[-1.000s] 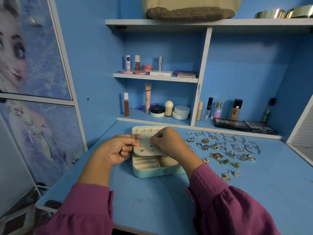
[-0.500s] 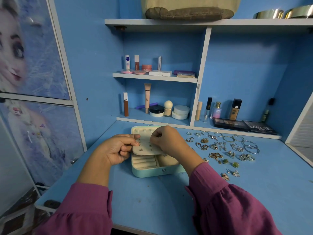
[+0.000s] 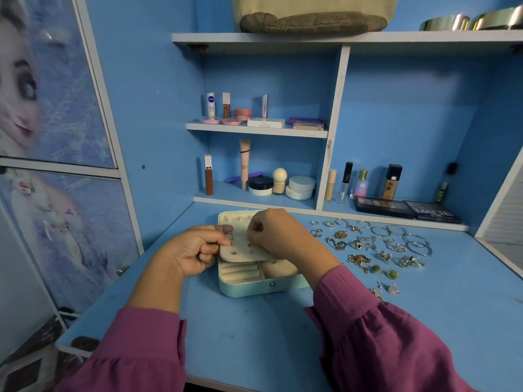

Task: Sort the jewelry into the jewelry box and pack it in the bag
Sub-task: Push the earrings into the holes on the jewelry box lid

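Observation:
A mint-green jewelry box [image 3: 256,287] lies open on the blue desk, its cream lining and ring rolls showing. My left hand [image 3: 195,251] grips the left edge of the cream earring panel [image 3: 240,250], which is tilted over the box and carries several small studs. My right hand [image 3: 276,236] pinches something tiny at the panel's upper part; what it is stays hidden by the fingers. Loose jewelry [image 3: 370,247] is spread to the right of the box: rings, chains, bangles, green stones. A beige bag [image 3: 314,12] sits on the top shelf.
Cosmetics fill the shelves behind the box: tubes, jars [image 3: 301,188], bottles and two dark palettes [image 3: 407,210] at the desk's back right. Two shiny metal bands [image 3: 472,21] stand on the top shelf. A printed cupboard door [image 3: 56,137] stands on the left.
Hardly anything: both hands stay at the earring panel, with my right fingers working slightly at its upper part.

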Demonstrator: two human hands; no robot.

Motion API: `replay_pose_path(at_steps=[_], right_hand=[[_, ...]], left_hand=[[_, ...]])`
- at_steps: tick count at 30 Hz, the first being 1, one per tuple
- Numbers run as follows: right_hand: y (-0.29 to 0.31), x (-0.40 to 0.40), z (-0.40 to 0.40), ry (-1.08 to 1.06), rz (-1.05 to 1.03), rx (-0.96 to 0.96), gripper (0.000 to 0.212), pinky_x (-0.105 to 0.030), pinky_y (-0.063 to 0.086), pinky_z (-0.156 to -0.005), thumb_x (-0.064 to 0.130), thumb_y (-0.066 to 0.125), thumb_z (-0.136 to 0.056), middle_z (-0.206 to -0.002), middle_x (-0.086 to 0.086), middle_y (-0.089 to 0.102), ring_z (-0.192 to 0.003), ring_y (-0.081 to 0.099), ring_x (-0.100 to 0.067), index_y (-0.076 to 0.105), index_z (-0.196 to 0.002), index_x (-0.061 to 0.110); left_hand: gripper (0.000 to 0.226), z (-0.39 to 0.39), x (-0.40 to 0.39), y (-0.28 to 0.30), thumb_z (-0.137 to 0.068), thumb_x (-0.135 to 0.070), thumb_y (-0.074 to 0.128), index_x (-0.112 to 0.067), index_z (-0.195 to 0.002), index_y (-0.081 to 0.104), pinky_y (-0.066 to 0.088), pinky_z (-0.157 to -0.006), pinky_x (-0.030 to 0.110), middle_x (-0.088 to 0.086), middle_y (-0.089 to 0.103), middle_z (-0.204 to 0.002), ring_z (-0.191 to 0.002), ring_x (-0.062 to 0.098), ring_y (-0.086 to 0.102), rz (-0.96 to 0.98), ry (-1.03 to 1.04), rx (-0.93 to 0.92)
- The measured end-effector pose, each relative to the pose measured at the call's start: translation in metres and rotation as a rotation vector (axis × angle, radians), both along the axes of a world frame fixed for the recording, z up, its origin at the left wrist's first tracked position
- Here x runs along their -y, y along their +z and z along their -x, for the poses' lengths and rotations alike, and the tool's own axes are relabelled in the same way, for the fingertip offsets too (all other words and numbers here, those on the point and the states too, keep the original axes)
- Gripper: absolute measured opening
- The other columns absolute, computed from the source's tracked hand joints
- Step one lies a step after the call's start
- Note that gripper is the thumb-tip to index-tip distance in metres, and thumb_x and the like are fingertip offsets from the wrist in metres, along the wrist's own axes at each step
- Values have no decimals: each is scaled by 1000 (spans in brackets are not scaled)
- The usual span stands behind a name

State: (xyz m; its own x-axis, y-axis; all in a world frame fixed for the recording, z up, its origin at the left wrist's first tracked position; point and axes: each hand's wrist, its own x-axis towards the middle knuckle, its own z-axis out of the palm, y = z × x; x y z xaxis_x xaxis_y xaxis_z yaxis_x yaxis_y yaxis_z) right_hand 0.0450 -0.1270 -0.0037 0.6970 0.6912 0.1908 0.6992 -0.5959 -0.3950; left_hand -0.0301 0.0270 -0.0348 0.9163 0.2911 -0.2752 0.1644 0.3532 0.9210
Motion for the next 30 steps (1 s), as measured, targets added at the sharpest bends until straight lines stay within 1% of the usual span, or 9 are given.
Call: replay_pose_path(at_steps=[4, 9, 14, 17, 19, 22, 24, 28, 30], right_hand=[[-1, 3, -1, 21, -18, 15, 14, -29, 48, -71, 15, 56, -87, -95, -4, 66, -85, 59, -20, 69, -91, 14], [2, 1, -2, 56, 56, 20, 11, -27, 44, -70, 14, 59, -86, -97, -5, 65, -89, 58, -22, 69, -91, 14], [4, -4, -3, 59, 124, 47, 16, -27, 43, -71, 16, 56, -90, -104, -7, 65, -93, 59, -24, 69, -99, 15], [7, -9, -3, 49, 246, 74, 22, -27, 42, -72, 14, 53, -91, -110, -7, 62, -98, 59, -25, 67, -108, 15], [7, -9, -2, 49, 281, 105, 24, -27, 39, -71, 13, 51, -92, -112, -7, 60, -100, 58, -25, 66, -111, 14], [1, -4, -3, 76, 241, 190, 23, -28, 35, -70, 13, 50, -91, -106, -4, 59, -97, 55, -23, 67, -106, 17], [-6, -2, -4, 87, 186, 202, 23, -29, 38, -70, 11, 50, -90, -101, -3, 60, -94, 55, -22, 67, -102, 19], [-14, 3, -4, 54, 21, 171, 22, -29, 46, -77, 15, 50, -91, -104, -2, 66, -97, 58, -22, 69, -100, 21], [-14, 9, -4, 29, -59, 127, 20, -33, 49, -82, 18, 51, -91, -102, 0, 68, -97, 59, -21, 70, -97, 22]], left_hand=[[27, 0, 0, 0, -84, 15, 47, -8, -90, 59, 20, -28, 9, -5, 39, -48, -27, 0, 27, -5, -6, -4], [27, 0, 0, 0, -84, 15, 47, -8, -92, 59, 19, -28, 10, -5, 39, -46, -27, 0, 27, -22, -9, -4], [28, 0, 1, 0, -83, 16, 47, -7, -91, 59, 19, -28, 10, -3, 39, -51, -27, 0, 26, -39, -1, 1], [29, 0, 3, 0, -83, 17, 46, -7, -90, 59, 18, -28, 11, -5, 41, -46, -27, 0, 24, -73, 4, 2], [29, -1, 3, -1, -83, 18, 47, -8, -90, 59, 17, -28, 11, -4, 41, -47, -27, 0, 23, -98, 3, 1], [29, -1, 3, -1, -82, 18, 48, -8, -90, 59, 17, -29, 11, -1, 39, -55, -27, 1, 22, -118, 7, -1], [28, 0, 3, -1, -82, 18, 49, -7, -90, 59, 17, -29, 12, 0, 40, -56, -28, 1, 23, -129, 5, -1], [23, 1, 2, 0, -84, 13, 51, -6, -93, 61, 17, -31, 13, -3, 39, -49, -28, 1, 24, -172, -23, 14], [16, 2, 2, 1, -86, 6, 54, -6, -92, 63, 17, -32, 13, -6, 38, -44, -30, 1, 24, -196, -36, 27]])
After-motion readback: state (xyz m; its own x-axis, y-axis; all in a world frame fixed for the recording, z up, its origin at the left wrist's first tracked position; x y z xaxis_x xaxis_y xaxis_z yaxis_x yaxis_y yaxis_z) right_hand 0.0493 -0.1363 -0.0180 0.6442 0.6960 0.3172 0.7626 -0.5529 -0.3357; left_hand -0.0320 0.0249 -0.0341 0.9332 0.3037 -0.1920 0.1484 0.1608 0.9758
